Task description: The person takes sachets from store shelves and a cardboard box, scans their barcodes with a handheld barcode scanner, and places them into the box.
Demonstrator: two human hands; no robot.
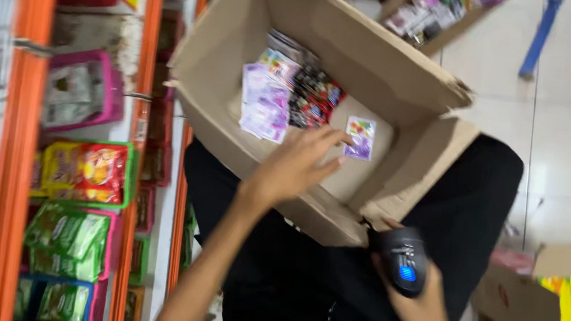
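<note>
**Hands working an open carton in a shop aisle**

The right hand [426, 312] is gripping a black handheld scanner [402, 258] at five o'clock. The left hand [293, 165], fingers loose, is touching a small purple sachet [360, 137] inside the cardboard box [357, 46]. Orange shelving [18, 149] is crowding nine o'clock.

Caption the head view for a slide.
Left hand reaches a small purple sachet in a cardboard box; right hand holds a black scanner.

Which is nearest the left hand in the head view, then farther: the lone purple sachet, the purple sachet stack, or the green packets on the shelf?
From the left hand:
1. Lone purple sachet, at its fingertips.
2. Purple sachet stack, inside the cardboard box.
3. Green packets, lower-left shelf.
</note>
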